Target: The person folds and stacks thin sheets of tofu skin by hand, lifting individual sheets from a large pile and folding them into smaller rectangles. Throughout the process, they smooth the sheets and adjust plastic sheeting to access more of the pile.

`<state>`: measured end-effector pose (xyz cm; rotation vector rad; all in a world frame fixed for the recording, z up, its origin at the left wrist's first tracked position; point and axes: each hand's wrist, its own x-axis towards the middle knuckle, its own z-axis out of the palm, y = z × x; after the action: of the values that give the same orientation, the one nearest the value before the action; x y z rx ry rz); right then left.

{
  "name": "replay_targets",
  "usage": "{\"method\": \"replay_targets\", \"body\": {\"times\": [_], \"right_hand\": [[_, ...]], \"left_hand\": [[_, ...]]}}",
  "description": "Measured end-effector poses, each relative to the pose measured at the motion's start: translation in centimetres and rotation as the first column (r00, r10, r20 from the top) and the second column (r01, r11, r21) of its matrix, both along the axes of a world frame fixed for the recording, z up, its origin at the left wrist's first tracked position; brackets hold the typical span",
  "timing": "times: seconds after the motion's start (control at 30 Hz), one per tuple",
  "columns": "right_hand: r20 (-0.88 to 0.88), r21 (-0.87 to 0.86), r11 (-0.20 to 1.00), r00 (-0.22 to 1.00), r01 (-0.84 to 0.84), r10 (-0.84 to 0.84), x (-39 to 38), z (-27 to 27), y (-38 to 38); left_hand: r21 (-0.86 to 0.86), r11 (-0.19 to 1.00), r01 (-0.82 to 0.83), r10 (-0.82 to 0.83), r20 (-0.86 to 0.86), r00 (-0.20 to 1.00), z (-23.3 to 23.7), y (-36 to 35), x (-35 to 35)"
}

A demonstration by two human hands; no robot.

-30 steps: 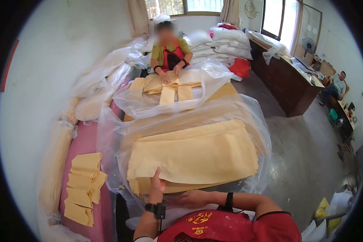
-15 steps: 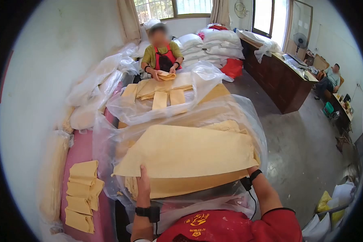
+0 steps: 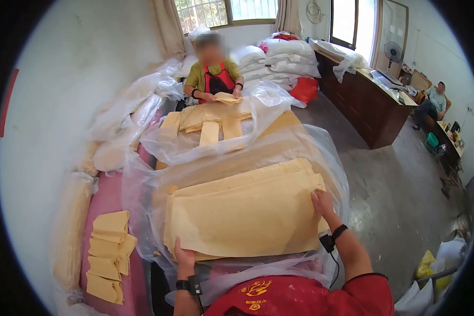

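Note:
A broad, thin pale-yellow sheet lies over a stack of like sheets on clear plastic. My left hand holds its near left edge, thumb on top and fingers hidden beneath. At the right edge, my right hand pinches the sheet near its far corner. To the left, several folded yellow pieces rest on a pink surface.
Across the table, a person handles a folded yellow sheet above more stacks. Clear plastic spreads round my stack. White sacks and a dark wooden counter stand behind. Another person sits at far right.
The sheet, raised and slanted before, now lies flatter and nearer me on the stack. My right hand has moved up along its right edge; my left hand has come down towards me.

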<state>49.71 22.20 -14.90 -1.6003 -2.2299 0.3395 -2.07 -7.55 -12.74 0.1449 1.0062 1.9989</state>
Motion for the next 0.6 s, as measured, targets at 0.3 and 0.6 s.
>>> {"method": "replay_targets", "body": {"times": [0.3, 0.6], "right_hand": [[-0.078, -0.022, 0.988, 0.985, 0.152, -0.153, -4.3, 4.1, -9.1], [-0.687, -0.523, 0.847, 0.637, -0.097, -0.351, -12.3, 2.6, -5.8]], "left_hand": [[-0.143, 0.985, -0.091, 0.095, 0.018, 0.995, 0.8, 1.2, -6.7], [-0.253, 0.880, 0.402, -0.329, -0.935, 0.131, 11.9, 5.6, 4.9]]}}
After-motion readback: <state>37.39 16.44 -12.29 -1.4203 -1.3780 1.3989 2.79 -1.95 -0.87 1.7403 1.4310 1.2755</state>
